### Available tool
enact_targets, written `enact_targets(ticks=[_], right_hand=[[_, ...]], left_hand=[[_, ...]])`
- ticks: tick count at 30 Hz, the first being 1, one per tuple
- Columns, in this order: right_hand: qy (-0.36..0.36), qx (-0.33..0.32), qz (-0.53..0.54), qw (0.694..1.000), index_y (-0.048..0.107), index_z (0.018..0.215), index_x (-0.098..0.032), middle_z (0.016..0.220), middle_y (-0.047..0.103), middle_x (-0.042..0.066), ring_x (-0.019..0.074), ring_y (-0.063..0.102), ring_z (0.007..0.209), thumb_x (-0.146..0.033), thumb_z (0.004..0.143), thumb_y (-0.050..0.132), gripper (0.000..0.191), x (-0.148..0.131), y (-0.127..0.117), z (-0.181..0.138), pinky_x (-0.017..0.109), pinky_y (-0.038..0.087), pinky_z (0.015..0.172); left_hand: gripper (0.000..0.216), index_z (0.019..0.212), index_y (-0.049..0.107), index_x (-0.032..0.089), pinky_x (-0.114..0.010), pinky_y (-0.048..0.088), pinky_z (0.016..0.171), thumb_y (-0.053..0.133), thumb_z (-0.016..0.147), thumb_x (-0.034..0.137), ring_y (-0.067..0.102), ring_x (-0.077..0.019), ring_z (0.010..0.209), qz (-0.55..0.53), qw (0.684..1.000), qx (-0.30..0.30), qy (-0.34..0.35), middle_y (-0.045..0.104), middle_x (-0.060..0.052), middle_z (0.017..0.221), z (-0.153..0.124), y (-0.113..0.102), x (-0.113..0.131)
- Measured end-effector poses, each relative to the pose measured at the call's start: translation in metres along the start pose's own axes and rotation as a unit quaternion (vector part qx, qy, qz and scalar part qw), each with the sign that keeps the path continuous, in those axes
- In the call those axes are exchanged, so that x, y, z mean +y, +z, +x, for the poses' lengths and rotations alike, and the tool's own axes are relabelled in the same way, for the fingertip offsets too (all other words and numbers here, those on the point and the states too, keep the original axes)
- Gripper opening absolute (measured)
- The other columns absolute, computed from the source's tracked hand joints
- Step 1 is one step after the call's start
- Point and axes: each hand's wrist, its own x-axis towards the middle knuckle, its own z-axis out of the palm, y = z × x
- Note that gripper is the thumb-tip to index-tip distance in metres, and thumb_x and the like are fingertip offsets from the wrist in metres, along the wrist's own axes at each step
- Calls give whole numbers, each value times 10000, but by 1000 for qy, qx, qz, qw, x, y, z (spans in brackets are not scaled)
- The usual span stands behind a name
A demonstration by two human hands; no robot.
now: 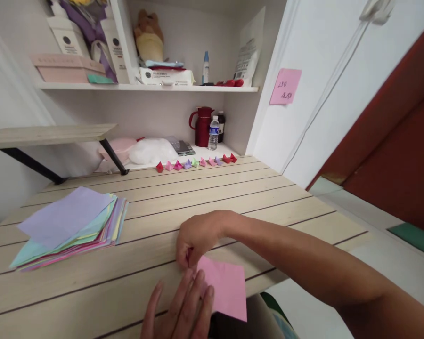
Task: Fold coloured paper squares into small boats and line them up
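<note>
A pink paper square (226,287) lies at the near edge of the wooden table (198,197), part of it hanging past the edge. My right hand (196,238) reaches across from the right and pinches the paper's upper left corner. My left hand (180,308) rests flat beside it, fingertips touching the paper's left side. A stack of coloured paper sheets (70,228), lilac on top, sits at the left. Several small folded paper pieces (196,163) in red, pink, purple and green stand in a row along the table's far edge.
Behind the table, a low shelf holds a red jug (201,126), a water bottle (214,133) and a white bag (151,151). An upper shelf (148,87) carries boxes and a plush toy. A pink sticky note (285,86) hangs on the white wall.
</note>
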Motion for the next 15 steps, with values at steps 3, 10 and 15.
enact_targets(ticks=[3,10,15], right_hand=[[-13,92,-74,993,756,877,-254,865,739,-68,109,673,781,-164,793,765,124,-3,8,-14,191,453,686],[11,319,-89,943,456,1445,-283,1433,565,53,189,493,1345,-361,955,612,520,-29,70,-94,379,310,1159],[86,304,-142,938,454,1454,-274,1457,540,84,260,435,1395,-477,927,618,587,-25,123,-116,492,247,1190]], left_hand=[[435,1139,695,235,-507,132,1252,312,1026,408,321,-159,1463,1,1000,-17,-4,733,-27,1202,-13,10,1],[386,1179,683,203,-543,169,1239,367,1002,335,312,-208,1469,43,996,-12,-74,743,-66,1176,-26,17,29],[367,1216,660,165,-582,175,1224,410,968,269,291,-242,1478,60,989,-19,-132,744,-106,1163,-21,18,50]])
